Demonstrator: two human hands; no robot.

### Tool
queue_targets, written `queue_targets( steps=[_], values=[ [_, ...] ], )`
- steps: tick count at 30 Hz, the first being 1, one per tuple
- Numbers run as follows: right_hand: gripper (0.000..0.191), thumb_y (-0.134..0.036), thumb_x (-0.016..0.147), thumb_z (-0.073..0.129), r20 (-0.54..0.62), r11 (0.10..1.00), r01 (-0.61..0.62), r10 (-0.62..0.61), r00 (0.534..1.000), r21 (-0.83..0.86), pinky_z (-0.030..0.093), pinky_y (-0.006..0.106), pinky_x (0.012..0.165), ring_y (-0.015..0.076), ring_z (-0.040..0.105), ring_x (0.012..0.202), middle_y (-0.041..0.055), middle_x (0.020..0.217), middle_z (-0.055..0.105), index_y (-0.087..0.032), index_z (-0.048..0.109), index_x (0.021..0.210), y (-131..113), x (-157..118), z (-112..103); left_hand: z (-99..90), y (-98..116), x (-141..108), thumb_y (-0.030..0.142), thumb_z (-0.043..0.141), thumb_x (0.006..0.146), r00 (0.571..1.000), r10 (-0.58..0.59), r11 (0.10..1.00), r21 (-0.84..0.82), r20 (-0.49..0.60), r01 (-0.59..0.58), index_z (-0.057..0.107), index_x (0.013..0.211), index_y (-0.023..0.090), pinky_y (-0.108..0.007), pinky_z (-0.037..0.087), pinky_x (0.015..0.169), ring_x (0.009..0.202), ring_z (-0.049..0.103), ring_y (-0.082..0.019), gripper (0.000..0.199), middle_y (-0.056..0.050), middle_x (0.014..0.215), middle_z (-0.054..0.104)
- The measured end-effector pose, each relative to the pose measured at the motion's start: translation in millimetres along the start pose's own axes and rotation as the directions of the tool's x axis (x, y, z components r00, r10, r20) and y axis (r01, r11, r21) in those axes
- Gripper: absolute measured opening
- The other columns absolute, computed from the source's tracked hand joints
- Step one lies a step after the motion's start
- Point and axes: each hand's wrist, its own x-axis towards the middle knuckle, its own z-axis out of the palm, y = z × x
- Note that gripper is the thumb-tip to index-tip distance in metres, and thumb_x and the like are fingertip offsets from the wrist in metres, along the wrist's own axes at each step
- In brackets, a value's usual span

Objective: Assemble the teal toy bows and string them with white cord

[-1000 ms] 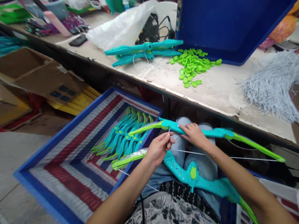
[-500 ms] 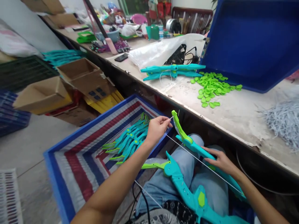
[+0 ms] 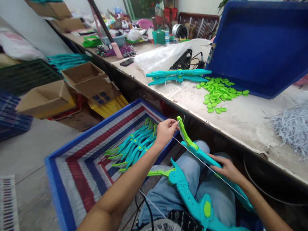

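Note:
My left hand (image 3: 166, 132) pinches a white string (image 3: 192, 155) right beside the green tip (image 3: 183, 131) of a teal toy bow (image 3: 207, 158). From there the string runs along the bow toward the lower right. Around the bow's teal limb rests my right hand (image 3: 226, 168), thumb on one side and fingers on the other. A second teal bow (image 3: 190, 194) with a green end and a green hexagonal piece lies across my lap, nearer to me. Another length of string hangs below my left forearm.
Finished-looking bows (image 3: 134, 142) lie in a blue-rimmed crate (image 3: 93, 126) at left. On the table (image 3: 250, 128) are green pieces (image 3: 218, 91), more teal bows (image 3: 178, 76), a blue tray (image 3: 260, 48) and grey strings (image 3: 292, 128). Cardboard boxes (image 3: 83, 78) stand behind the crate.
My left hand has moved slightly right, closing the small gap to the bow's green tip with the string. My right hand stays on the limb. The view has shifted slightly.

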Motion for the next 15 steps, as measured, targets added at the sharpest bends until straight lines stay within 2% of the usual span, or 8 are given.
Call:
queue_targets(
  steps=[6, 9, 12, 15],
  values=[
    [0.054, -0.036, 0.076, 0.063, 0.002, 1.0, 0.023, -0.023, 1.0, -0.007, 0.049, 0.038, 0.096, 0.0287, 0.064, 0.109, 0.0025, 0.119, 0.068, -0.023, 0.06, 0.127, -1.3, -1.5, 0.5, -0.7, 4.5, 0.2, 0.026, 0.063, 0.074, 0.999, -0.005, 1.0, -0.007, 0.045, 0.006, 0.06, 0.069, 0.015, -0.018, 0.032, 0.04, 0.04, 0.044, -0.007, 0.012, -0.001, 0.056, 0.066],
    [0.053, -0.035, 0.077, 0.061, -0.009, 0.999, 0.03, -0.03, 0.999, -0.046, 0.049, 0.039, 0.097, 0.0287, 0.064, 0.109, 0.0042, 0.12, 0.067, -0.022, 0.059, 0.129, 0.1, -3.1, 6.0, -3.4, 6.9, 2.9, 0.027, 0.066, 0.073, 0.997, -0.019, 0.999, -0.048, 0.081, 0.023, 0.057, 0.08, 0.016, -0.018, 0.032, 0.04, 0.039, 0.044, -0.007, 0.016, 0.001, 0.057, 0.066],
    [0.051, -0.034, 0.081, 0.058, -0.062, 0.989, 0.065, -0.074, 0.995, -0.135, 0.05, 0.039, 0.095, 0.0275, 0.064, 0.108, 0.0055, 0.123, 0.065, -0.023, 0.056, 0.131, 3.1, -10.3, 19.0, -9.5, 8.6, 5.5, 0.032, 0.07, 0.07, 0.982, -0.055, 0.991, -0.107, 0.18, 0.076, 0.055, 0.096, 0.015, -0.018, 0.031, 0.039, 0.039, 0.043, -0.007, 0.034, 0.001, 0.057, 0.066],
    [0.048, -0.037, 0.087, 0.053, -0.121, 0.957, 0.112, -0.149, 0.981, -0.269, 0.053, 0.038, 0.088, 0.0244, 0.066, 0.099, 0.0057, 0.112, 0.07, -0.026, 0.053, 0.134, 5.0, -22.4, 32.7, -20.2, 8.0, 1.4, 0.039, 0.073, 0.067, 0.961, -0.115, 0.981, -0.123, 0.252, 0.15, 0.058, 0.09, 0.013, -0.018, 0.027, 0.037, 0.038, 0.042, -0.007, 0.037, -0.002, 0.056, 0.065]
  ],
)
